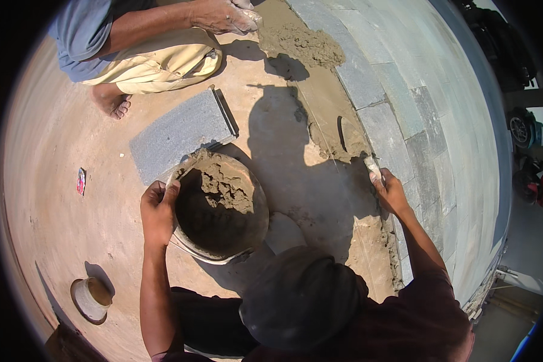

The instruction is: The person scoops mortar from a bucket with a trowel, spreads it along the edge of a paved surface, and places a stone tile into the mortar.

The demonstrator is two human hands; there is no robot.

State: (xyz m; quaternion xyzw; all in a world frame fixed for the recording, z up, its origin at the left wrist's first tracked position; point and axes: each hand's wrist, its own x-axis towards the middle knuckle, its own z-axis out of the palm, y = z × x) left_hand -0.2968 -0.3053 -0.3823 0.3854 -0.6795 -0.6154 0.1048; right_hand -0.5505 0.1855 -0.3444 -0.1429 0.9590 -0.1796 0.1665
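My left hand point(158, 210) is closed on the near-left rim of a round bucket point(206, 228), its thumb over the edge. Wet grey mortar point(228, 188) lies heaped against the bucket's far inner side. On the right, my right hand point(390, 190) is wrapped round the pale handle of a trowel point(373, 165). The trowel's blade end is low over a strip of mortar point(323, 108) beside the laid stone tiles and is hard to make out against it. Just beyond the bucket, a loose grey tile point(178, 134) lies on the floor.
A co-worker point(157, 63) squats at the far left, a hand point(223, 16) over the mortar strip. Laid grey tiles point(398, 78) cover the right side. A small round container point(92, 298) stands at the near left; a red wrapper point(81, 181) lies beyond it. A thin string point(317, 130) runs along the mortar.
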